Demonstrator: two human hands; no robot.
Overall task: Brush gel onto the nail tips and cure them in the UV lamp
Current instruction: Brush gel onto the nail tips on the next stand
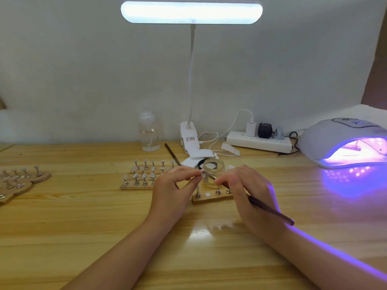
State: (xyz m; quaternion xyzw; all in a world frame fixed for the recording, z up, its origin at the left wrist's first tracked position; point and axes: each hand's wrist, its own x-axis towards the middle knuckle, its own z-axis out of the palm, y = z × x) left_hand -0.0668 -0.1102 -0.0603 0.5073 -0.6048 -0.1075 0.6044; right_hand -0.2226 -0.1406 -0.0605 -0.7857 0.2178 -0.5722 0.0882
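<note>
Fingers (193, 174) of my left hand (173, 188) are pinched on a single nail tip (202, 174), lifted off the desk (104, 237) just in front of the small glass gel jar (213, 171). My right hand (249, 190) grips the brush (270, 209) like a pen, its dark handle trailing toward the near right, its bristle end lying against the held tip. I judge this to be the brushing step: gel is going onto one tip while I hold it.

Just below the hands sits a small wooden holder strip (211, 198). It carries a few metal stands and shows one bare round spot, which I take to be where this tip's stand belongs, though I cannot be sure. To the left, a larger wooden board (138, 185) holds rows of tips on stands; whether those are coated I cannot tell. More stands sit on round wooden bases (23, 181) at the far left edge.

The UV lamp (339, 143) stands well apart on the right, lit violet, with something already lying inside its opening. A clip-on desk light (191, 12) shines overhead; a clear bottle (148, 132) and a power strip (259, 141) line the wall.

Next I would need an even stroke along the tip without flooding its edges, then to set it back on the strip without touching the wet face, and carry the strip level to the lamp.
</note>
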